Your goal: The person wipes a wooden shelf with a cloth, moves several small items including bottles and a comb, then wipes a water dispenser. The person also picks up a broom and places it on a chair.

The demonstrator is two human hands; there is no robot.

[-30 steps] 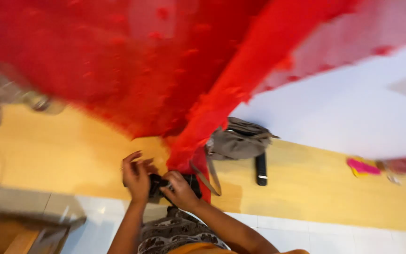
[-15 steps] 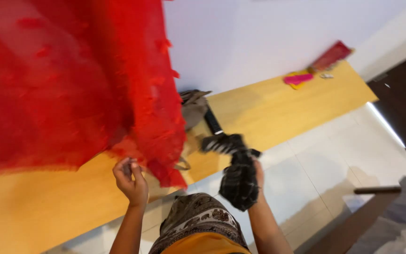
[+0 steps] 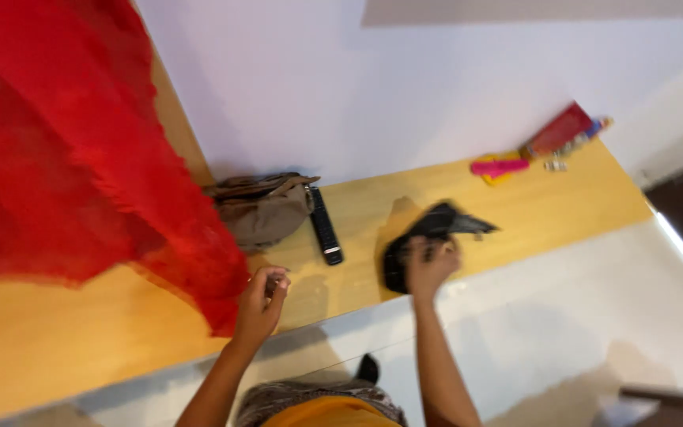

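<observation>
Half a second ago the right hand (image 3: 430, 265) held the black cloth (image 3: 428, 237) up in the air in front of the body; now it has carried it out over the wooden shelf (image 3: 531, 205), and the view has swung so that the red fabric (image 3: 65, 158) fills only the left side. The cloth is dark, limp and crumpled — one pointed corner sticks out to the right, and the bulk of it droops below the fingers, close over the shelf top. Motion blur hides its exact texture. The right fingers are curled shut around the cloth's middle, bunching it.

The left hand (image 3: 262, 304) sits at the lower corner of the red fabric, fingers bent and pinched together on its fringed edge. That fabric is sheer, bright red, and hangs slanting down from the upper left to the hand.

Between the two hands, farther back by the white wall (image 3: 373, 87), a brown bag (image 3: 266, 209) lies slumped on the shelf; what is in it cannot be seen. A black remote (image 3: 326, 229) lies just beside the bag on its right. Well apart, at the shelf's far right end, lie a pink and yellow item (image 3: 499, 168) and a red packet (image 3: 559, 130).
</observation>
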